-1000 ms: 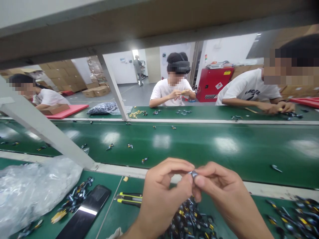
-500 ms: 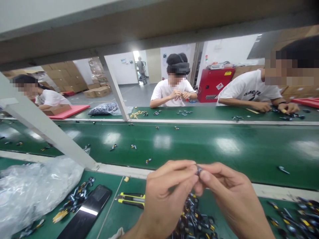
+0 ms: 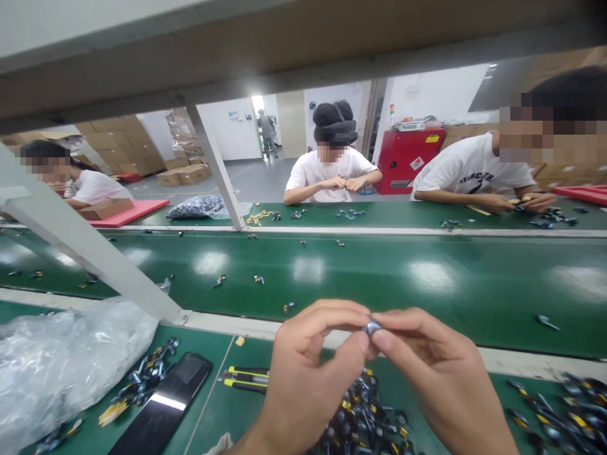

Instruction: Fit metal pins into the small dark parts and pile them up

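Above a green counter point(image 3: 256, 357), the left hand point(image 3: 313, 373) and right hand point(image 3: 436, 366) meet over a heap of dark metal parts point(image 3: 360, 417). Their fingers point(image 3: 332, 316) pinch one small metal part point(image 3: 371, 327) tightly between them, seemingly raised clear of the heap for a close look.

Lower L: crumpled clear plastic bag point(image 3: 61, 373), glossy black smartphone point(image 3: 165, 398) next to it, yellow-and-black box cutter point(image 3: 244, 377) just R of phone. Long green conveyor belt point(image 3: 379, 278) across mid-frame; red metal cabinet point(image 3: 408, 158) upper R.
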The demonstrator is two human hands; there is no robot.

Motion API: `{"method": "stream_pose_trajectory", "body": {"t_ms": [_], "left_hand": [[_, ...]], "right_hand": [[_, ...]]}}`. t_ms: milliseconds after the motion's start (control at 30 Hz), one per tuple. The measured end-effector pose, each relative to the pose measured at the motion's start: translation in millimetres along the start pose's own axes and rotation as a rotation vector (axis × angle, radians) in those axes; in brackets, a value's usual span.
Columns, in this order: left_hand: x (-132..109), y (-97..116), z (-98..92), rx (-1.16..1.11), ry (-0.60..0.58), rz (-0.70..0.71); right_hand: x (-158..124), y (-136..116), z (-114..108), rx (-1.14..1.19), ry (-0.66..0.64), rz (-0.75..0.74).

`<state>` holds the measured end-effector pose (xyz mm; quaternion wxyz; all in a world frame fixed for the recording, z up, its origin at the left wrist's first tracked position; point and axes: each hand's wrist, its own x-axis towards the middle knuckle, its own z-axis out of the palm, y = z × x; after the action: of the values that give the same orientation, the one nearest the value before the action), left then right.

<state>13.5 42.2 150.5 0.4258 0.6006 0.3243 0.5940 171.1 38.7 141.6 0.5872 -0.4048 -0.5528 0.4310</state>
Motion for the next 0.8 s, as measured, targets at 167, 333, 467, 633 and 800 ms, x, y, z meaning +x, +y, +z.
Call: {"method": "stream_pose_trajectory", "body": {"t_ms": [167,333,467,633,800], "left_hand": [[0.4,1.3,-0.4,0.034,0.015,0.033],[2.1,1.2,2.4,0.125,0.045,0.154],[-0.3,0.8,5.8,0.123,0.101,0.231],[-2.2,0.0,2.4,0.064,0.083,0.196],[1.7,3.4,-4.5,0.101,-0.047,0.169]], "right_hand": [[-1.8,-1.5,2.3,0.000,-0.007,-0.004],[-4.7,-6.7,7.4,-0.009,0.034,0.040],[-10.0,-7.1,11.9,-0.038,0.100,0.002],[-15.2,-3.0,16.7,0.001,0.215,-0.008],[-11.2,-5.3,11.3,-0.009,0.188,-0.048]]}}
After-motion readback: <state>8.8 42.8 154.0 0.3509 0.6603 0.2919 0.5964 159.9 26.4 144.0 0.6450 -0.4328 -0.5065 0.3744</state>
